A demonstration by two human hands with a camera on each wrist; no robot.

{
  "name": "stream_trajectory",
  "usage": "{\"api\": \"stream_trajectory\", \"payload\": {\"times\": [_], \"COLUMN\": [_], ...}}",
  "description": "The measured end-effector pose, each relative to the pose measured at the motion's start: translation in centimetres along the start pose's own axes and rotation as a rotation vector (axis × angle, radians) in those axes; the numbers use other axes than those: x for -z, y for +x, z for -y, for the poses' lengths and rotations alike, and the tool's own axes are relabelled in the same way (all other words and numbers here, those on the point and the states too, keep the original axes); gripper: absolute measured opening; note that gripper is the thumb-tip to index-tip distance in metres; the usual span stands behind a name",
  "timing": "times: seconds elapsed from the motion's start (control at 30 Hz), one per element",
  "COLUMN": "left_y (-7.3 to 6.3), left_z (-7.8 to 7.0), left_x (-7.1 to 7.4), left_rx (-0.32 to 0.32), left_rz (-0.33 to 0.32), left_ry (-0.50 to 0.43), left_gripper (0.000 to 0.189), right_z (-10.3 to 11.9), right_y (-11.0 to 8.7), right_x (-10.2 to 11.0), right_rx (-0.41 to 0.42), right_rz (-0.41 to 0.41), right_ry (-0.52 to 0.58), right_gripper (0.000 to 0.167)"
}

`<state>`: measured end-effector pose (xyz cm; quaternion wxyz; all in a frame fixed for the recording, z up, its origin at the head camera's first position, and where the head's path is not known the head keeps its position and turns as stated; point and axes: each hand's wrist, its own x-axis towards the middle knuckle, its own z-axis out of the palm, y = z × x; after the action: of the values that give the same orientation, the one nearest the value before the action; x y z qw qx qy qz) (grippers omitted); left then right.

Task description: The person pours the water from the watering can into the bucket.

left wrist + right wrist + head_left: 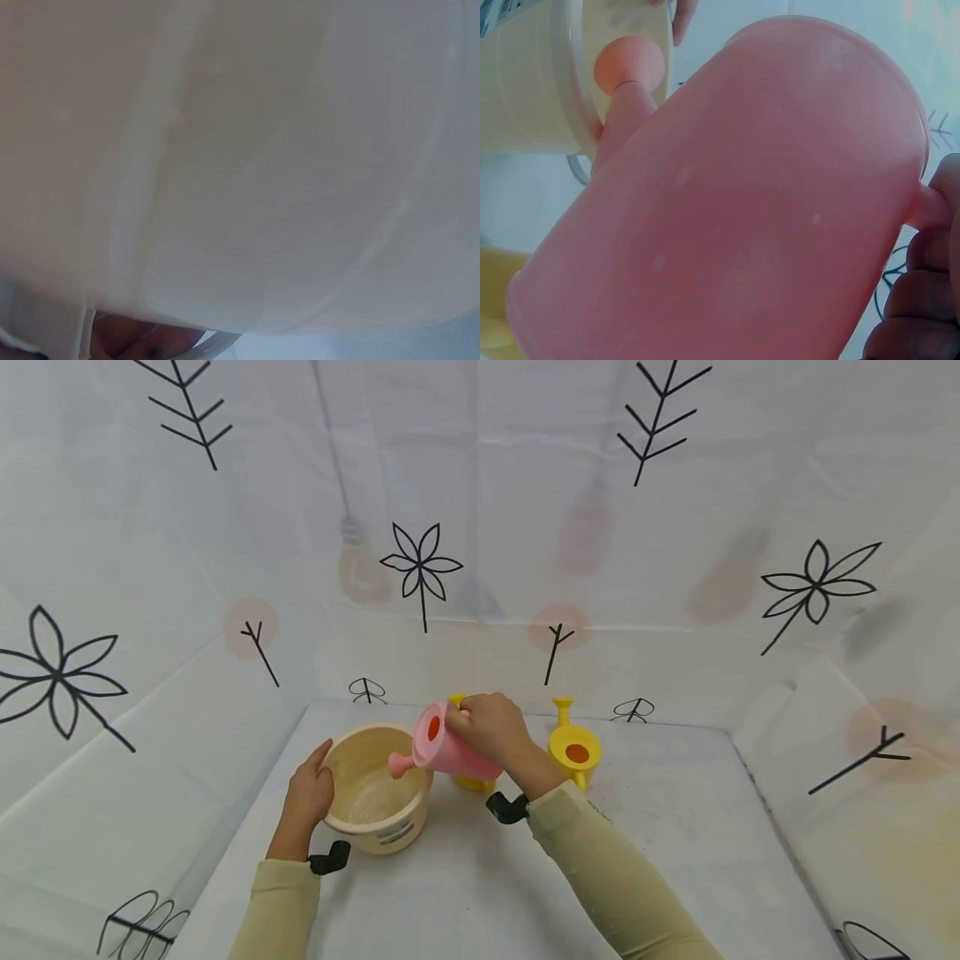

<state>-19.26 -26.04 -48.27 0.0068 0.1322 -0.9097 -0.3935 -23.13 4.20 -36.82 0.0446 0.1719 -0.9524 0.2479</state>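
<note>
A cream plastic bucket (372, 841) stands on the white table at left, its mouth facing up and a small label on its side. My left hand (306, 793) grips its left rim. In the left wrist view the bucket wall (247, 172) fills nearly everything, with a few fingers (146, 339) at the bottom edge. My right hand (491, 727) holds a pink toy watering can (459, 758) by its handle. The can is tilted left, its round spout head over the bucket's opening. In the right wrist view, curled fingers (922, 300) are at the handle of the pink can (727, 202).
A yellow watering can (588, 739) stands upright to the right of my right hand. Another yellow can (474, 784) is mostly hidden behind the pink one. White sheeting (480, 668) with black plant drawings rises behind the table (480, 893) and at both sides.
</note>
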Motion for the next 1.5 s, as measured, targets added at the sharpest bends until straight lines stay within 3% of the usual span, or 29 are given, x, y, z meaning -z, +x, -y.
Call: {"api": "stream_trajectory", "payload": {"times": [1.5], "left_y": [-0.06], "left_z": [0.08], "left_x": [-0.12], "left_rx": [0.006], "left_rz": [-0.003], "left_ry": [-0.002], "left_gripper": [0.058], "right_z": [0.07], "right_y": [0.27], "right_x": [-0.03], "right_rx": [0.019], "right_rz": [-0.006], "right_ry": [0.006], "right_gripper": [0.039]}}
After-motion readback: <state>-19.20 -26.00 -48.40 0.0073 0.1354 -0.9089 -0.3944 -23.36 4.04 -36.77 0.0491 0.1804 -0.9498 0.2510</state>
